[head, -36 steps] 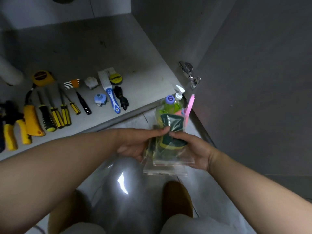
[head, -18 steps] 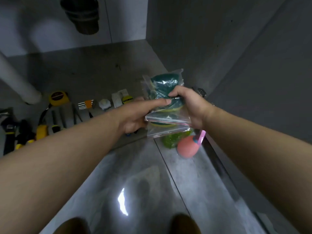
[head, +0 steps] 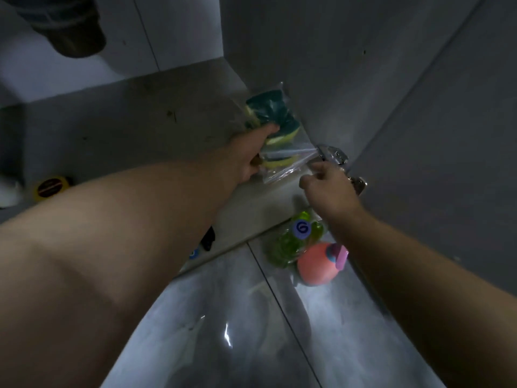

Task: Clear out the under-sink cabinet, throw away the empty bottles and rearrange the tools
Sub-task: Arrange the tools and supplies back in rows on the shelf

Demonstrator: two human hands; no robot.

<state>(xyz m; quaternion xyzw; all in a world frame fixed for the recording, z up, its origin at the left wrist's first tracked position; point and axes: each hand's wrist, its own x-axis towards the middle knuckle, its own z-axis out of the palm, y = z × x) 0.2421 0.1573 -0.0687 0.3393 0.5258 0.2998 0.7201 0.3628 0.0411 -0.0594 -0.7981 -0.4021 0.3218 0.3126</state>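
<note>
A clear zip bag of green and yellow sponges (head: pixel 272 114) sits on the cabinet floor (head: pixel 134 135) against the right inner wall. My left hand (head: pixel 247 155) grips the bag from its left side, fingers on the sponges. My right hand (head: pixel 327 186) hovers just below the bag's near right corner with loosely curled fingers; nothing shows between them. A green bottle with a blue cap (head: pixel 288 245) and a pink bottle (head: pixel 314 268) stand on the tiled floor outside the cabinet's front edge.
A dark drain pipe (head: pixel 70 32) hangs at the top left. A yellow tape measure (head: pixel 50 186) lies at the left, with more tools hidden behind my left arm. The metal door hinge (head: pixel 337 159) sticks out by my right hand. The glossy tile floor (head: pixel 223 331) lies below.
Both hands carried the sponge bag up from the floor and into the cabinet's right side. My right hand has come off the bag while the left still holds it.
</note>
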